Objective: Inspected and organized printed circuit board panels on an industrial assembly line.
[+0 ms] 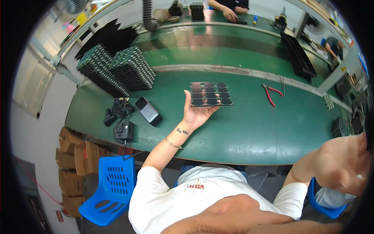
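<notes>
My left hand (194, 115) is raised palm up over the green workbench (249, 132). It holds a dark rectangular circuit board panel (210, 94) made of several small square boards, with the fingers under the panel's near edge. A thin bracelet circles that wrist. My right arm (335, 167) is bent upward at the right rim. Its hand is beyond the picture's edge.
Fanned stacks of green circuit boards (117, 72) and black trays (109, 37) stand at the left. Red-handled cutters (271, 94) and tweezers (281, 84) lie to the right. A silver-black device (148, 111) and black adapters (122, 129) sit near the front left edge. A blue chair (113, 189) and cardboard boxes (74, 156) stand below. Another person's hands (230, 15) work at the far side.
</notes>
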Motion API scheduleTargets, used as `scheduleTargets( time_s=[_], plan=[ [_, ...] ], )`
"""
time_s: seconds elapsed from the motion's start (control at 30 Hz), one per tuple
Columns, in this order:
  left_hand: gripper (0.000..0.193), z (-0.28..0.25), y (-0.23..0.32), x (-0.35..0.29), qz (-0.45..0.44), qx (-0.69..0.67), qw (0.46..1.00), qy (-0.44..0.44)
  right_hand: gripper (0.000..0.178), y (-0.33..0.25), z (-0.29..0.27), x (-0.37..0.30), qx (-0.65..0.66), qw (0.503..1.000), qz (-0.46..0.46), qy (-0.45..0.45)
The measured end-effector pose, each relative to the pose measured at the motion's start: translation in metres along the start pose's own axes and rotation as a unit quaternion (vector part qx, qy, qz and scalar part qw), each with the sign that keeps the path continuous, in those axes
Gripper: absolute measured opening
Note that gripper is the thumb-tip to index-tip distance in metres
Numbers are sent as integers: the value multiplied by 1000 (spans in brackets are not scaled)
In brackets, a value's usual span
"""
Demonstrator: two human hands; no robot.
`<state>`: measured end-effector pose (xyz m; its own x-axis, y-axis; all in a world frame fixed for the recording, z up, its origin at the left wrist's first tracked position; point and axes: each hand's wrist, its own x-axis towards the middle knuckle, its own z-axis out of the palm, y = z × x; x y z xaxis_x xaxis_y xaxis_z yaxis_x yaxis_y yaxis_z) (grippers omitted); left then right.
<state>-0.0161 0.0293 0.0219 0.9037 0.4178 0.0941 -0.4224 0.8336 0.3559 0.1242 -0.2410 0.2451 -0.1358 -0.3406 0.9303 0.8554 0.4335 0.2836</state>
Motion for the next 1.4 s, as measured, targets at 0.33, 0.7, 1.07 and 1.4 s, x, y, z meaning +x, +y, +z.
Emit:
scheduleTargets(
  time_s=[0.33, 0.7, 1.07, 1.4],
  plan=[
    [69, 51, 90, -15, 167, 124, 975, -79, 39, 11, -1, -212, -155, 798, 380, -441],
    [70, 121, 260, -3, 293, 867, 234, 327, 32, -8, -13, -256, -40, 717, 413, -560],
    [79, 56, 327, 37, 60, 898, 27, 435, 26, -2, -12, -257, -31, 710, 435, -553],
    [93, 57, 329, 36, -56, 911, 69, 403, 25, -1, -10, -256, -28, 715, 436, -545]
  ],
)
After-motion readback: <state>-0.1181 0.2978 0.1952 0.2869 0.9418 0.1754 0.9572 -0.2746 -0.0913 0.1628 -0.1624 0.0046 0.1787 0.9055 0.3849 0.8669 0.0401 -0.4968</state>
